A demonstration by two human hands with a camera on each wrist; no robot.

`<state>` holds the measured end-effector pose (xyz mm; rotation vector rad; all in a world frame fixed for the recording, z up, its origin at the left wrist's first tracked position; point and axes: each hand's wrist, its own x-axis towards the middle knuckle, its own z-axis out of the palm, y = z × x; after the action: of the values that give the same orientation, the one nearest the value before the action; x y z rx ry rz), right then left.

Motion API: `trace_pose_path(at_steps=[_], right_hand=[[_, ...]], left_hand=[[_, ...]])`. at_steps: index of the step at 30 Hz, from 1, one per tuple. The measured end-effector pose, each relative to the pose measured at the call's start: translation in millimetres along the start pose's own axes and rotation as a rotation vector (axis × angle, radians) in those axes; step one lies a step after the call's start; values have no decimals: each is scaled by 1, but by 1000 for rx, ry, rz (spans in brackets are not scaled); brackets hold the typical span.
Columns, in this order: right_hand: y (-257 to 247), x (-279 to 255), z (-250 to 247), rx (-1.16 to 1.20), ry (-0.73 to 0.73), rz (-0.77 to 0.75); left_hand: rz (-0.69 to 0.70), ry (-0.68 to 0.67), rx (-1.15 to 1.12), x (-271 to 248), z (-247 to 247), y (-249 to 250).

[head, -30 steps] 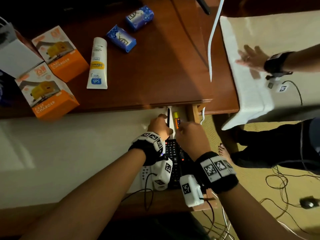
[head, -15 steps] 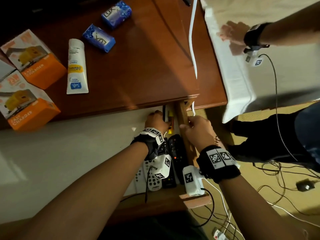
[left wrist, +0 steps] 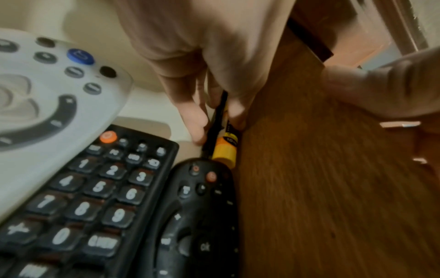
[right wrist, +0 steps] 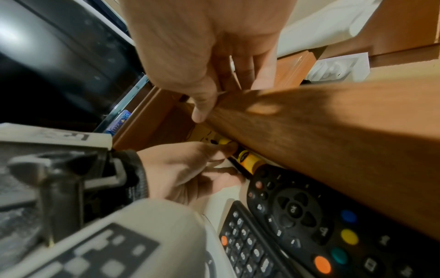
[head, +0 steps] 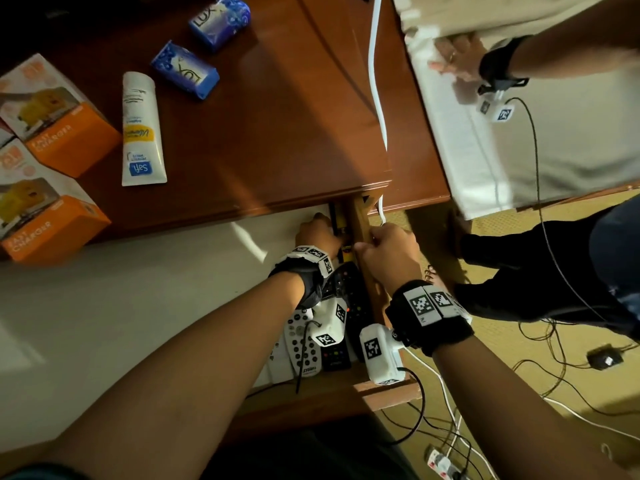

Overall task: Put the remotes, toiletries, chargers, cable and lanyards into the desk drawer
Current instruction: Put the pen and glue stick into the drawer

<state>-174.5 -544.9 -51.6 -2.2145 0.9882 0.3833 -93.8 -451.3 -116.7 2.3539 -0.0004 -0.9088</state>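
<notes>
We see our left hand [head: 320,233] pinching a slim yellow-capped tube [left wrist: 223,148] in the drawer [left wrist: 333,188], against its grained wooden side wall, our right hand [head: 388,251] gripping that wall's top edge, glossy black remotes [left wrist: 197,216] just beside the tube.
</notes>
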Motion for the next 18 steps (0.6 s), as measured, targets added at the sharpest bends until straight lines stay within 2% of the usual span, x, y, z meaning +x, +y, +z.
trace_pose_path(at_steps=[18], right_hand=[[-2,-2,3,-65,46,-60]], left_hand=[[-22,-2,17,-4,7,-1]])
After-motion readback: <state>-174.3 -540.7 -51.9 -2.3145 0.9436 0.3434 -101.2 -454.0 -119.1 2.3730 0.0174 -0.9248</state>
